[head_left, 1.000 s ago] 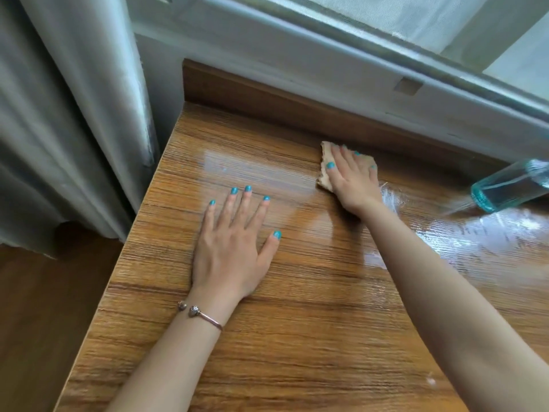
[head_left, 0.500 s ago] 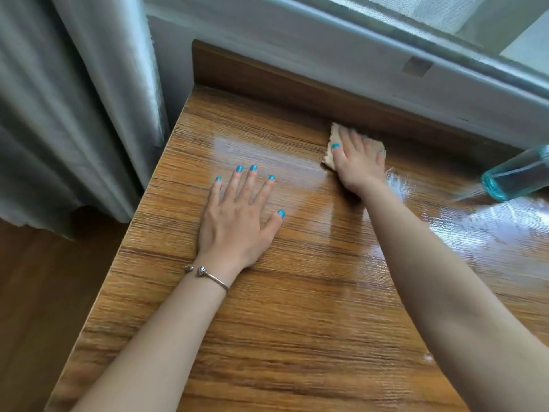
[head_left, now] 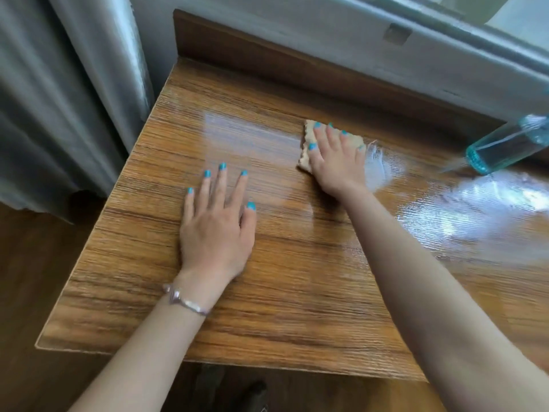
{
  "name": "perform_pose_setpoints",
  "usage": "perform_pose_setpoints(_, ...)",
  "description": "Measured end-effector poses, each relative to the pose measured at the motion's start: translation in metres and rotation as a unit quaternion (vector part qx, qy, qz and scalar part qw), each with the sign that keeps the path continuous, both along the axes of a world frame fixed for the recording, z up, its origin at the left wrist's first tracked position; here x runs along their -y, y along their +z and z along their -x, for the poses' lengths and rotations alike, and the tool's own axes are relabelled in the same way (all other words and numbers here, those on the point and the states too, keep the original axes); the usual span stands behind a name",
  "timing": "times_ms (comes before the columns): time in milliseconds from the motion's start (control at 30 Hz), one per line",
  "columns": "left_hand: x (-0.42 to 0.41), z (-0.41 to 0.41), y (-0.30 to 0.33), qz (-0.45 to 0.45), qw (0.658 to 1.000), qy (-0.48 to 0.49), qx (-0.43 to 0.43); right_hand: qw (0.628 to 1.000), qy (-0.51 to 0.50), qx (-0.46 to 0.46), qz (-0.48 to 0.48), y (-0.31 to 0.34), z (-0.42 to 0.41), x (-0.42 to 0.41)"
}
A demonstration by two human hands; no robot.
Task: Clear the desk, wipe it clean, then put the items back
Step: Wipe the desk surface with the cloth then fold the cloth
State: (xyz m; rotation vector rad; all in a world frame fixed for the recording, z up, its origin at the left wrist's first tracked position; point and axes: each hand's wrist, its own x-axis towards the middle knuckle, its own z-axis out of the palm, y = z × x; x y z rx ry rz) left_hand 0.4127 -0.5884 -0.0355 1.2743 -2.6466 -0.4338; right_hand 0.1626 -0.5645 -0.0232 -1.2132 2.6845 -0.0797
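Grip, right hand (head_left: pixel 337 162): fingers straight, pressing flat on the cloth (head_left: pixel 307 144), holding nothing.
Grip, left hand (head_left: pixel 217 230): fingers spread, palm flat on the desk (head_left: pixel 267 307).
Cloth: tan, centre of frame, toward the desk's far edge.
Bottle (head_left: pixel 505 147): clear blue, right edge of frame.
Desk surface: wet sheen at right.
Curtain (head_left: pixel 59 99): grey, upper left.
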Motion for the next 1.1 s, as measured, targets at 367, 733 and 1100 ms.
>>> perform_pose_setpoints(367,-0.016,-0.010,-0.002,0.009,0.997,0.039,0.069,0.986,0.164,0.016,0.023,0.002,-0.071,-0.060)
perform_pose_setpoints(733,-0.015,-0.012,-0.003,0.008,0.999,0.029,0.027,0.962,0.266,0.045,0.029,0.006,-0.173,-0.173)
perform_pose_setpoints(1100,-0.014,-0.008,-0.010,0.042,0.997,0.041,0.055,0.975,0.222,0.017,0.017,0.004,-0.182,-0.176)
